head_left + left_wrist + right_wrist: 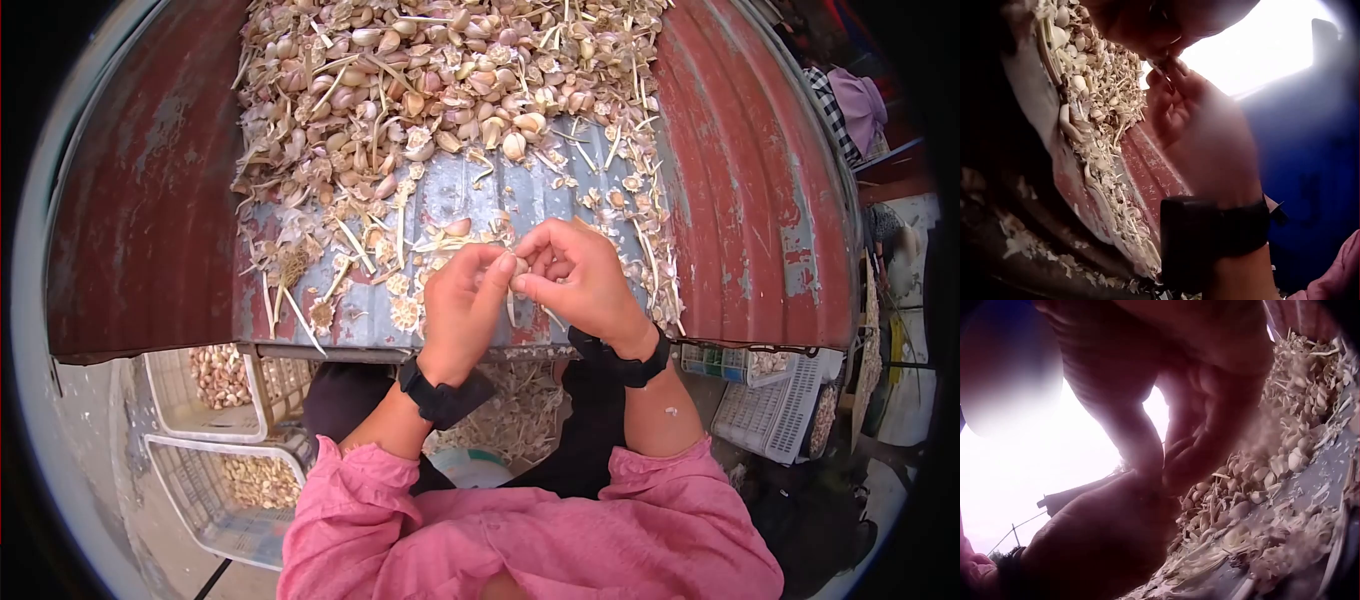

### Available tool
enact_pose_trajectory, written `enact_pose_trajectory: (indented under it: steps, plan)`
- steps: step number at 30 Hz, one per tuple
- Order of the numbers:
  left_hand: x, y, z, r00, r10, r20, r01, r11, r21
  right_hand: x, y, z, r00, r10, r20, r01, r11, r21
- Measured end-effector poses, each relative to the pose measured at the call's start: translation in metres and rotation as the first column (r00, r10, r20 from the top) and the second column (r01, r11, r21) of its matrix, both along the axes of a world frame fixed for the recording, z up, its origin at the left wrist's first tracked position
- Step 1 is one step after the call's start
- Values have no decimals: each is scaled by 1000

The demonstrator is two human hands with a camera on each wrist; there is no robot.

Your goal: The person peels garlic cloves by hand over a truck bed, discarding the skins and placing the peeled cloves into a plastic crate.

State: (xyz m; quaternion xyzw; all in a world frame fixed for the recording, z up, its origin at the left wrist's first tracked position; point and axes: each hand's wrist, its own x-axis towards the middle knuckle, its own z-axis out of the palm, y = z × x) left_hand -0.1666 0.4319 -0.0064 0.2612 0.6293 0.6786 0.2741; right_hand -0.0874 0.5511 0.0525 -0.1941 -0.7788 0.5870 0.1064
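Over the near part of a corrugated metal sheet, my left hand and right hand meet fingertip to fingertip. Between them they pinch a small garlic clove, mostly covered by thumbs and fingers. In the left wrist view the right hand shows curled fingers at the same meeting point. The right wrist view has the left hand dark against bright sky. Just beyond the fingers lies a loose clove among dry skins. A large heap of garlic cloves covers the far part of the sheet.
Trimmed root discs and dry stalks litter the sheet near its front edge. Red-painted side panels flank it. Below left stand two plastic crates with cloves inside; more crates stand below right. Skins lie beneath the edge.
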Motion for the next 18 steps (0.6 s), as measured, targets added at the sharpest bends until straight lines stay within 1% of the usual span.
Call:
enact_pose_trajectory:
  steps: [1,2,3,4,5,6,7,8,9,10,11,12,13,14,15,16,17,18]
  plan:
    - [1,0,1,1000,-3,0,3,1000,-2,0,2,1,997,70,24,-72,994,82]
    - [3,0,4,984,-27,177,20,999,41,1,2,1,998,65,24,-66,995,80]
    - [4,1,6,936,-56,347,27,996,87,1,3,0,995,97,30,-99,994,50]
    - [4,1,5,936,-58,348,29,996,86,1,2,-2,991,131,35,-131,991,19]
    - [4,1,3,862,-75,502,15,992,122,1,2,-5,991,129,35,-129,991,19]
    - [4,1,2,762,-96,640,-4,988,154,1,1,-8,990,139,11,-139,984,109]
    - [5,2,2,762,-97,640,-4,988,154,1,1,-10,988,152,-10,-147,969,198]
    - [7,3,4,712,-117,692,-31,980,198,0,2,-10,988,152,-10,-147,969,198]
    - [8,3,6,659,-140,739,-60,970,237,0,4,-10,995,72,-73,-82,987,-137]
    - [7,2,9,662,-140,736,-56,970,235,-2,6,-10,994,-27,-110,-27,888,-459]
    - [6,3,14,659,-121,743,-98,965,244,-3,10,-10,993,-28,-114,-27,889,-457]
    - [5,4,16,652,-101,751,-142,957,252,-3,16,-11,993,-91,-75,32,817,-576]
    - [5,4,16,651,-100,752,-146,956,254,-4,19,-12,989,-146,-25,90,726,-682]
    - [3,5,16,663,-43,747,-183,959,218,-5,15,-12,988,-150,26,131,753,-645]
    - [1,5,16,672,13,740,-216,960,180,-5,9,-14,989,-145,25,127,753,-645]
    - [2,6,15,672,16,740,-220,959,179,-5,2,-16,998,-56,19,58,901,-430]
    - [6,8,13,685,26,728,-240,952,192,-6,-7,-19,999,33,37,-25,982,-188]
    - [9,8,12,695,37,718,-258,945,202,-11,-22,-12,1000,-15,3,14,992,127]
